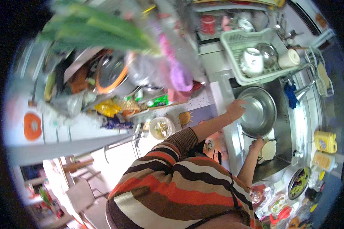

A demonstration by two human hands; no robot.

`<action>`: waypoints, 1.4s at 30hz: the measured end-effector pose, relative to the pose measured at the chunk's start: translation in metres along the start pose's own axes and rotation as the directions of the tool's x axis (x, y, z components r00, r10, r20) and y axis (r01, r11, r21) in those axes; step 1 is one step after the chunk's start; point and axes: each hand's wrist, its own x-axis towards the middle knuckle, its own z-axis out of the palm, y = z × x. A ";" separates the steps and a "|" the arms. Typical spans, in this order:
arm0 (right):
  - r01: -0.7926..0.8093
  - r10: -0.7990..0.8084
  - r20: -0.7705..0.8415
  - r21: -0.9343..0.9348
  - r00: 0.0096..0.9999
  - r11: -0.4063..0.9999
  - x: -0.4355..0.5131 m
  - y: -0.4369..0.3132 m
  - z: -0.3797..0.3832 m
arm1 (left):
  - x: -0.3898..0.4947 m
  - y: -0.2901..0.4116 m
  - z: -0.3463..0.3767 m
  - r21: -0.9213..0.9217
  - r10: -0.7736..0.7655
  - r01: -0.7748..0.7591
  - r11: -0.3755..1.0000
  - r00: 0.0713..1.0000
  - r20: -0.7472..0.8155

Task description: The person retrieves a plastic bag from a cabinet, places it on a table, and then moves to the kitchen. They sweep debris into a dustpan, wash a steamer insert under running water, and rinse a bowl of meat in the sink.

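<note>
A round stainless steel basin (256, 111) sits tilted in the metal sink (282, 126). My left hand (236, 110) is at its near rim, fingers bent over the edge; blur hides whether they grip it. At the rim's lower side in the picture, my right hand (257, 144) holds the edge with its fingertips. Beside that hand, a pale yellow cup or ladle (268, 150) lies in the sink. The faucet (305, 88), with a dark blue cloth (290, 94) near it, stands behind the basin.
A pale green dish rack (232, 70) holds a white jar, a glass lid and a cup. Yellow bottle (325, 141) and bowl of greens (299, 183) stand beyond the sink's other end. Leafy greens (97, 31), bags and an orange-rimmed pot (111, 74) crowd the left counter.
</note>
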 end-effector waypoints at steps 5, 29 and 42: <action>0.218 -0.266 0.218 0.220 0.939 0.951 -0.071 -0.013 0.015 | -0.122 0.011 -0.101 -0.521 -0.082 0.042 0.852 0.995 -0.055; 0.312 -0.215 0.906 0.099 0.365 0.945 -0.511 -0.004 0.356 | -0.198 -0.021 -0.599 -0.565 -0.282 -0.329 0.756 0.616 -0.735; 0.066 -0.206 0.899 0.196 0.386 0.978 -0.520 -0.030 0.378 | -0.231 -0.012 -0.579 -0.561 -0.345 -0.187 0.806 0.620 -0.704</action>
